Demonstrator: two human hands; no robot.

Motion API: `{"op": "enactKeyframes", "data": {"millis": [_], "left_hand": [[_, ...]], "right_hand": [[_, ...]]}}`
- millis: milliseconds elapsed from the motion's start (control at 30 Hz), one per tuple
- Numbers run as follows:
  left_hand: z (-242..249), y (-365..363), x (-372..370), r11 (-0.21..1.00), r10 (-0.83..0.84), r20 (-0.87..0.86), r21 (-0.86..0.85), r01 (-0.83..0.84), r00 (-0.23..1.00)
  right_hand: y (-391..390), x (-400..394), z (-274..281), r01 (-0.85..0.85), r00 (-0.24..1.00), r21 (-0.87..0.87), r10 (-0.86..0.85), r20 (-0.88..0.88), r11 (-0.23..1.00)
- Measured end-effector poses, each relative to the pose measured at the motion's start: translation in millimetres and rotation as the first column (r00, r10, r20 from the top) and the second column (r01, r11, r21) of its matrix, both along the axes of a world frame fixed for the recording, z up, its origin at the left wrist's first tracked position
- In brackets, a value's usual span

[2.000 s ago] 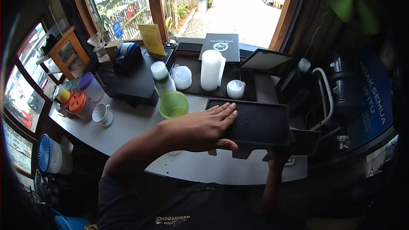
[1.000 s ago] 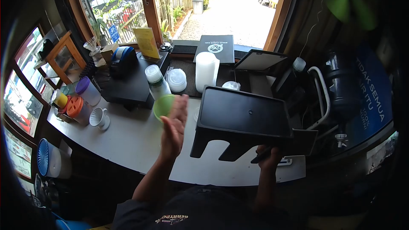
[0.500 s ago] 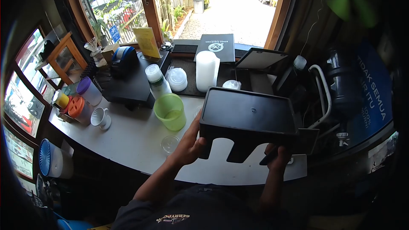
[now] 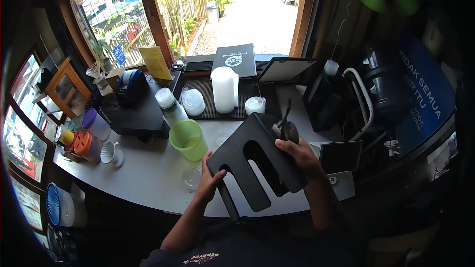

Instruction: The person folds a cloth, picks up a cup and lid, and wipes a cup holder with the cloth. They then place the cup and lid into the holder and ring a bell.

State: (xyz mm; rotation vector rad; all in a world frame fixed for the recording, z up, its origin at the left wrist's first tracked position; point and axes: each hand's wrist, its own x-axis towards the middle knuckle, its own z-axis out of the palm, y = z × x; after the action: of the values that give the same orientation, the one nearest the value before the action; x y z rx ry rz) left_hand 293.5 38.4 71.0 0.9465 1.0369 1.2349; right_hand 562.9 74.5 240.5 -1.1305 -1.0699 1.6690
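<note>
Tilted on its side above the counter is a black cup-and-lid organizer (image 4: 237,165) with long rounded slots along its front. My left hand (image 4: 209,182) grips its left end, the thumb at the edge of one slot. At the other end, my right hand (image 4: 303,157) is closed with a dark, brush-like thing (image 4: 285,129) at its fingers, pressed against the organizer; I cannot tell exactly what it is. Close beyond my left hand stand a translucent green tub (image 4: 188,141) and a clear plastic lid (image 4: 192,177) lying flat.
A white cup stack (image 4: 224,91), bagged lids (image 4: 192,102) and clear cups (image 4: 170,106) stand at the back of the white counter (image 4: 143,180). A white dripper (image 4: 112,154) and lidded canisters (image 4: 86,146) are left. A small dark screen (image 4: 340,156) stands right, near a water dispenser (image 4: 381,84).
The organizer has tipped over, so its slotted front now faces me instead of its flat top. My right hand has risen, with the dark thing now at its upper end. The view has shifted right.
</note>
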Motion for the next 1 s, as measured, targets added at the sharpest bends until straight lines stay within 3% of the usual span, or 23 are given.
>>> {"op": "enactKeyframes", "data": {"millis": [33, 67, 100, 133, 167, 233, 367, 467, 500, 567, 667, 700, 767, 800, 833, 867, 933, 1000], "left_hand": [[-13.2, -0.1, 4.5, 0.969, 0.157, -0.206, 0.222, -0.111, 0.966], [-21.2, -7.2, 1.3, 0.914, 0.309, -0.442, 0.383, -0.134, 0.842], [-17.5, -11.8, -1.6, 0.838, 0.469, -0.610, 0.536, -0.103, 0.639], [-4.3, -9.0, 0.8, 0.673, 0.630, -0.526, 0.737, -0.063, 0.571], [6.3, -6.1, -3.8, 0.580, 0.665, -0.549, 0.806, 0.113, 0.506], [31.4, -1.6, -13.6, 0.360, 0.750, -0.544, 0.813, 0.458, 0.377], [60.4, 18.2, -27.4, 0.110, 0.687, -0.479, 0.812, 0.574, 0.546], [86.7, 17.7, -44.1, 0.151, 0.687, -0.446, 0.859, 0.489, 0.574], [93.1, 13.9, -52.9, 0.197, 0.672, -0.468, 0.860, 0.471, 0.573], [91.5, 8.5, -71.4, 0.226, 0.684, -0.418, 0.901, 0.371, 0.598], [18.4, -10.7, -140.5, 0.457, 0.596, -0.264, 0.888, -0.050, 0.758], [61.6, -22.0, -117.4, 0.417, 0.686, -0.212, 0.899, -0.137, 0.696], [91.5, -50.6, -116.3, 0.422, 0.815, -0.268, 0.882, -0.210, 0.514], [88.6, -65.4, -131.0, 0.434, 0.844, -0.282, 0.859, -0.272, 0.456], [95.3, -82.8, -141.5, 0.464, 0.870, -0.378, 0.844, -0.267, 0.317], [98.6, -95.9, -148.7, 0.415, 0.908, -0.379, 0.873, -0.257, 0.179], [101.5, -115.3, -156.5, 0.376, 0.925, -0.324, 0.858, -0.350, 0.198], [98.3, -134.5, -158.3, 0.371, 0.925, -0.284, 0.817, -0.442, 0.252]], "right_hand": [[0.6, -10.1, 4.4, 0.002, 1.000, 0.011, -0.002, 0.000, 1.000], [4.5, -16.1, 2.4, -0.034, 0.999, -0.013, 0.034, 0.013, 0.999], [7.5, -22.8, 3.2, -0.077, 0.997, 0.038, 0.076, 0.019, 0.996], [10.1, -29.7, 4.1, -0.118, 0.993, 0.086, 0.116, 0.027, 0.989], [12.3, -37.2, 5.4, -0.161, 0.987, 0.129, 0.158, 0.038, 0.978], [13.7, -54.1, 17.6, -0.245, 0.969, 0.161, 0.246, 0.015, 0.956], [20.4, -83.1, 29.7, -0.391, 0.912, 0.273, 0.409, -0.010, 0.879], [15.6, -89.6, 48.0, -0.485, 0.821, 0.209, 0.524, -0.226, 0.849], [12.5, -89.7, 57.8, -0.464, 0.843, 0.374, 0.530, -0.092, 0.803], [5.5, -72.7, 79.9, -0.504, 0.797, 0.396, 0.590, -0.129, 0.768], [10.8, -33.8, 61.5, -0.335, 0.774, 0.456, 0.517, -0.365, 0.824], [11.2, -21.8, 50.9, -0.211, 0.845, 0.457, 0.396, -0.360, 0.864], [23.8, -1.5, 21.9, -0.166, 0.818, 0.301, 0.302, -0.490, 0.939], [42.3, 9.7, -8.2, -0.222, 0.749, 0.315, 0.369, -0.551, 0.923], [59.5, 18.2, -38.5, -0.279, 0.668, 0.331, 0.430, -0.608, 0.901], [60.7, 20.1, -57.3, -0.162, 0.857, 0.314, 0.291, -0.424, 0.935], [66.6, 30.0, -96.1, 0.038, 0.934, 0.175, 0.027, -0.356, 0.984], [77.8, 29.6, -113.5, 0.217, 0.976, 0.149, -0.218, -0.005, 0.965]]}}
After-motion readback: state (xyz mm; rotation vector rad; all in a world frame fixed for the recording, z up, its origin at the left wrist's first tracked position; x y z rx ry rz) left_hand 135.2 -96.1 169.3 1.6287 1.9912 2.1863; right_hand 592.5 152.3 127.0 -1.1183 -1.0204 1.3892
